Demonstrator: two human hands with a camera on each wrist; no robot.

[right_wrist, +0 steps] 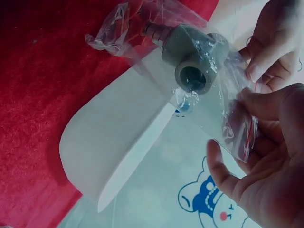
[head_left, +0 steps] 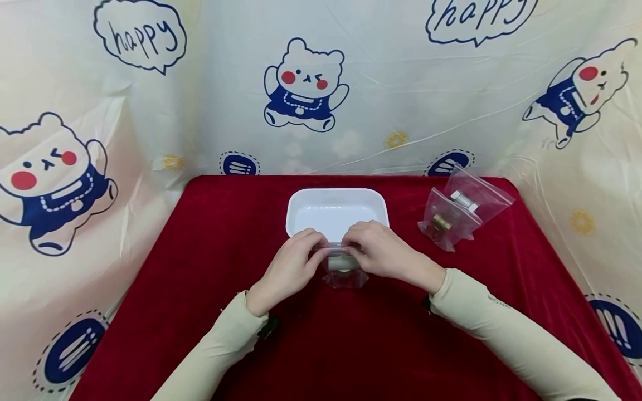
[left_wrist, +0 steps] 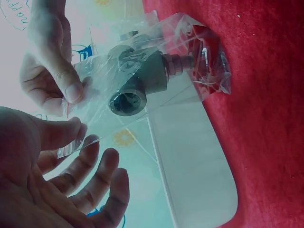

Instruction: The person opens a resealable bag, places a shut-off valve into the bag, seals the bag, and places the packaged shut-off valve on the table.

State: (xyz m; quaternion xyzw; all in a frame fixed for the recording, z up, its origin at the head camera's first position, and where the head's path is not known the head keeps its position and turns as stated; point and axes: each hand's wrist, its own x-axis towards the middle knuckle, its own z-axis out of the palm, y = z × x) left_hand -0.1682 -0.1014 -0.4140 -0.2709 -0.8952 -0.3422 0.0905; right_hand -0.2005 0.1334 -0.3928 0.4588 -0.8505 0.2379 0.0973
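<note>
A clear zip-lock bag [head_left: 346, 280] hangs between both hands, in front of the white tray [head_left: 337, 216]. Inside it is a grey pipe tee [left_wrist: 151, 76] with an open round end facing the wrist cameras. A threaded metal piece [left_wrist: 178, 64] shows beside the tee, toward the bag's bottom. My left hand [head_left: 292, 268] pinches one side of the bag's top edge between thumb and fingers. On the other side, my right hand [head_left: 379, 252] pinches the same edge, its thumb [right_wrist: 266, 102] on the plastic. The two hands are close together along the zip strip.
At the back right of the red cloth [head_left: 225, 223] lie two more clear bags, one with a brass fitting [head_left: 441, 223], the other with a silver metal fitting [head_left: 463, 201]. Behind the table hangs a curtain printed with bears [head_left: 306, 83].
</note>
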